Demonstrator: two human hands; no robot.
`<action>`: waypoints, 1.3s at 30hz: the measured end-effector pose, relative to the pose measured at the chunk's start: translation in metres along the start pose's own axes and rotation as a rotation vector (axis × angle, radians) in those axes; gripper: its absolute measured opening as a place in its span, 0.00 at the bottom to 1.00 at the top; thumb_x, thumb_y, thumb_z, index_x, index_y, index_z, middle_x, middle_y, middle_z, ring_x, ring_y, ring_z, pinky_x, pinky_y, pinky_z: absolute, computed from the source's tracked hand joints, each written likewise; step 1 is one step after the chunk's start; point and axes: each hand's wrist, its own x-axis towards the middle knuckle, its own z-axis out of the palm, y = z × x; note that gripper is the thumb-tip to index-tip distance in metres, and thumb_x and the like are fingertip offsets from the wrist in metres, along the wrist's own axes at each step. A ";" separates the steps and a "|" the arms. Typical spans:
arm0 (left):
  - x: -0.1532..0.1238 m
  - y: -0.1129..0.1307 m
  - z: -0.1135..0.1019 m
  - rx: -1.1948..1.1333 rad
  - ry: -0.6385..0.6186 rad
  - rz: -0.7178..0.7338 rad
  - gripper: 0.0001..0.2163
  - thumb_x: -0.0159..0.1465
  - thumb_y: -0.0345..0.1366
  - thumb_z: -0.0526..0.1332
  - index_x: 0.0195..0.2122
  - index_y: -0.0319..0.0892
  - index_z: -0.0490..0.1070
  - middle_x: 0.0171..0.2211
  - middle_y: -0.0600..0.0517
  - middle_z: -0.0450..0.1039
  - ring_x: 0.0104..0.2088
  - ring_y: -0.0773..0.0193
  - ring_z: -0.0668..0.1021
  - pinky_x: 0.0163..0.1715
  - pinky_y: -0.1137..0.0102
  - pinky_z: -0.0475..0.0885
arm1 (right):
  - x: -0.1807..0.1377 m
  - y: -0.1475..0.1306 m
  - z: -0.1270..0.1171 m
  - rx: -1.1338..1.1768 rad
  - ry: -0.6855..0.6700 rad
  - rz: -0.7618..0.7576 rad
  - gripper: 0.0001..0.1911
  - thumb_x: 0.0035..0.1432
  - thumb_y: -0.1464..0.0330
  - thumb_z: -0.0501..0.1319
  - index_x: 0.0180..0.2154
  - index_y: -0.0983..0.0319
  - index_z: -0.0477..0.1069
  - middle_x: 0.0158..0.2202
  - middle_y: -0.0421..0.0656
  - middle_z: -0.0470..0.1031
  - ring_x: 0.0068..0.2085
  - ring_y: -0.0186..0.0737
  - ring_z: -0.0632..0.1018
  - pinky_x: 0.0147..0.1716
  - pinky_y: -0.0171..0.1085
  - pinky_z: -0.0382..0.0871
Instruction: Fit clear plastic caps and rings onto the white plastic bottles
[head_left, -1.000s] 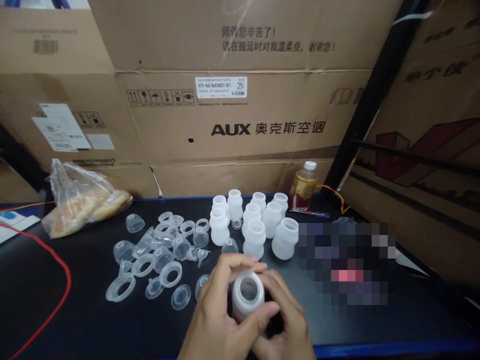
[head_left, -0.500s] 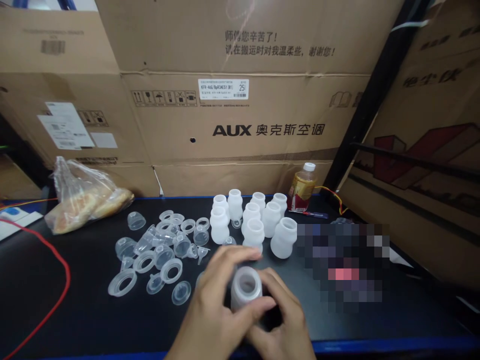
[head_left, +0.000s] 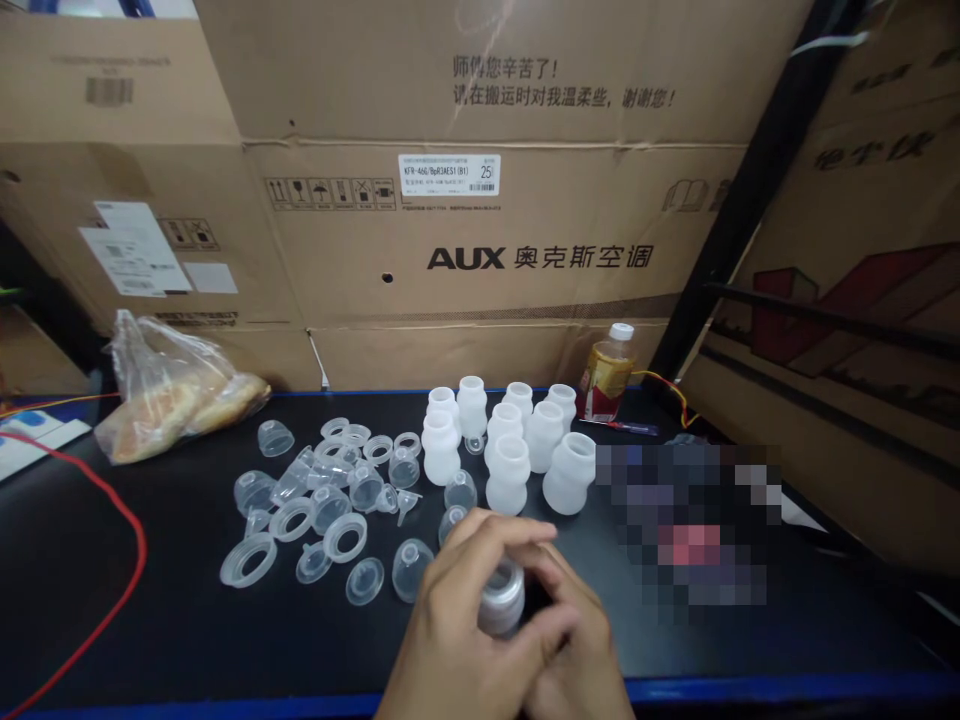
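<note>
Near the table's front edge, my left hand (head_left: 457, 620) and my right hand (head_left: 574, 650) are both wrapped round one white silicone bottle body (head_left: 501, 597). Its mouth faces me and my left fingers curl over its top. Behind them stand several more white bottle bodies (head_left: 510, 445) in a cluster. To the left lies a spread of clear silicone rings, cups and small funnel-shaped valves (head_left: 330, 500). One clear cup (head_left: 412, 570) sits just left of my left hand.
Large cardboard boxes (head_left: 480, 230) wall the back of the black table (head_left: 150, 620). A plastic bag of bread (head_left: 169, 400) lies at the far left, beside a red cable (head_left: 124, 580). A small drink bottle (head_left: 606, 375) stands at the back right, next to a black shelf post (head_left: 739, 190).
My hands have closed further round the bottle body and lowered it slightly, so that less of its mouth shows. The view has shifted a little.
</note>
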 end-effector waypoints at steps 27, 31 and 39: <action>-0.002 0.003 -0.048 -0.056 -0.193 -0.177 0.22 0.66 0.37 0.76 0.56 0.72 0.81 0.53 0.64 0.88 0.55 0.60 0.88 0.56 0.70 0.80 | 0.003 -0.005 -0.002 0.055 -0.019 0.130 0.19 0.53 0.71 0.74 0.46 0.46 0.83 0.39 0.30 0.82 0.39 0.39 0.81 0.39 0.33 0.72; -0.014 0.002 -0.034 0.073 -0.054 -0.100 0.23 0.68 0.38 0.75 0.60 0.72 0.78 0.61 0.62 0.84 0.68 0.55 0.79 0.68 0.60 0.72 | 0.003 -0.002 -0.004 0.048 -0.047 0.112 0.18 0.54 0.72 0.72 0.45 0.47 0.82 0.38 0.30 0.80 0.37 0.38 0.80 0.38 0.32 0.71; -0.016 0.014 -0.014 0.254 0.163 0.030 0.16 0.64 0.27 0.73 0.45 0.57 0.74 0.42 0.61 0.78 0.45 0.61 0.79 0.46 0.68 0.75 | 0.005 -0.001 -0.010 0.016 -0.128 0.067 0.19 0.60 0.72 0.73 0.49 0.46 0.80 0.37 0.30 0.79 0.36 0.37 0.79 0.37 0.32 0.71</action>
